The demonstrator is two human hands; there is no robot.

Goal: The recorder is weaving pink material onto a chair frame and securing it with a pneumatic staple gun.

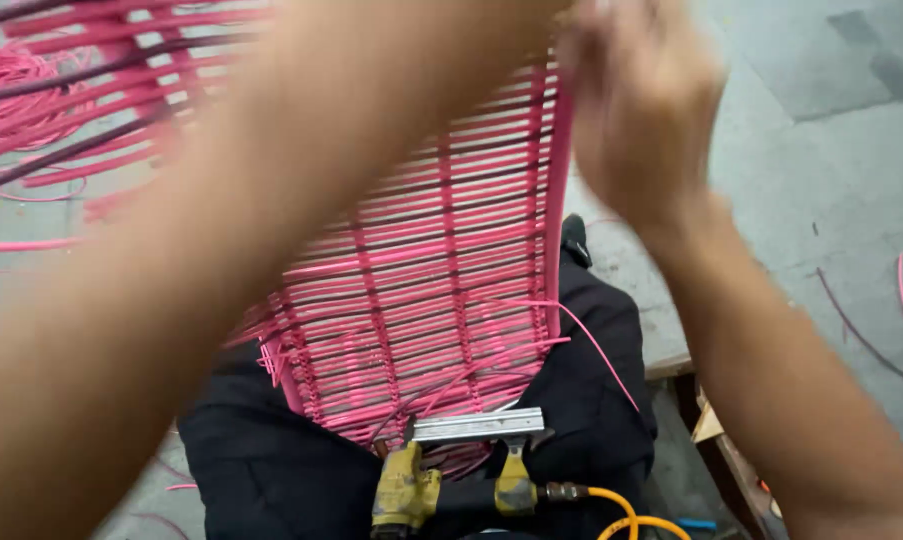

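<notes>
Floor [831,150] of grey concrete lies open to the right, with loose pink and dark cord scraps on it. A pink woven panel [421,270] leans across the person's lap, its right edge running up to the right hand [636,110], whose blurred fingers close on that edge near the top. The left hand is out of view; only its forearm crosses the panel. A yellow staple gun [456,470] rests on the lap below the panel.
</notes>
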